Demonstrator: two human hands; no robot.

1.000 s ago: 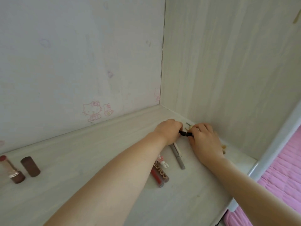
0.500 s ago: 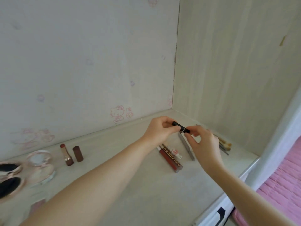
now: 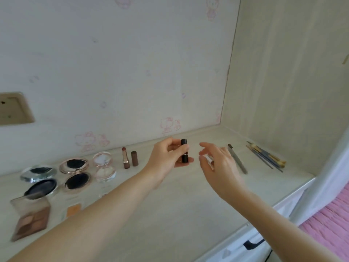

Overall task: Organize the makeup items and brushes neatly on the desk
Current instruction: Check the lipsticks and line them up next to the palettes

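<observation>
My left hand [image 3: 168, 157] pinches a small black lipstick tube [image 3: 184, 153] upright above the pale desk [image 3: 170, 214]. Just to its right, my right hand [image 3: 217, 163] hovers with relaxed fingers and holds nothing. An uncapped brown lipstick [image 3: 125, 157] and its cap [image 3: 134, 158] stand left of the held tube. Further left lie several open compacts [image 3: 75, 174] and an eyeshadow palette [image 3: 31, 220]. A grey pencil [image 3: 238, 161] lies right of my right hand. A bundle of brushes [image 3: 266, 157] rests by the right wall.
A wall with cartoon cat stickers backs the desk, with a beige socket plate [image 3: 13, 108] at the left. A wooden side panel closes the right. The desk's front edge [image 3: 273, 208] runs diagonally, with a drawer handle [image 3: 253, 243] and pink bedding [image 3: 328, 220] below.
My right hand has let go of the black tube and drawn back. My left hand has carried the tube leftward and turned it upright. The view has swung left, revealing the compacts and palette.
</observation>
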